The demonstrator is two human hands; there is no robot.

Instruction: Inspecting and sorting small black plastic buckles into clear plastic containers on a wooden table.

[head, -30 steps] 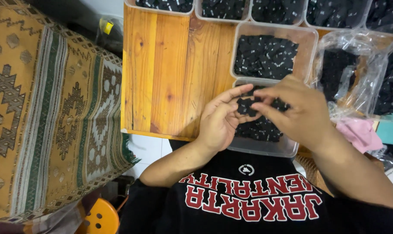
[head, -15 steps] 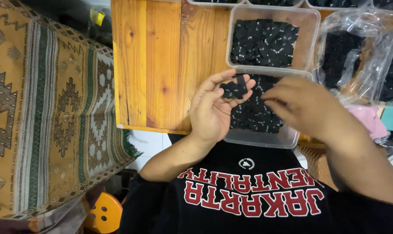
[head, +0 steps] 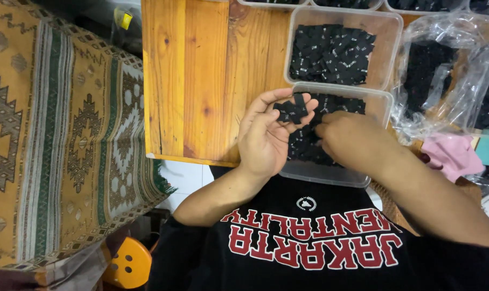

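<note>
Wooden table (head: 201, 81), bare at left. Nearer clear tub (head: 382, 102) of black labels (head: 309, 148) directly under both hands. Left hand (head: 268, 134) half curled, pinching small label stack (head: 291, 110), long axis crosswise. Right hand (head: 352, 143) just beside, fingers dipped into tub; grasp hidden.

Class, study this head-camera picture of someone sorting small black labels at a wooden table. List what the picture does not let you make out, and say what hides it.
- Right hand fingertips: turned down into the near clear tub, so any grip is hidden.
- Print on the black labels in the left hand: too small.
- Far tubs: cut off by the top edge.
- Contents of the plastic bag: blurred by crinkled film.
</note>
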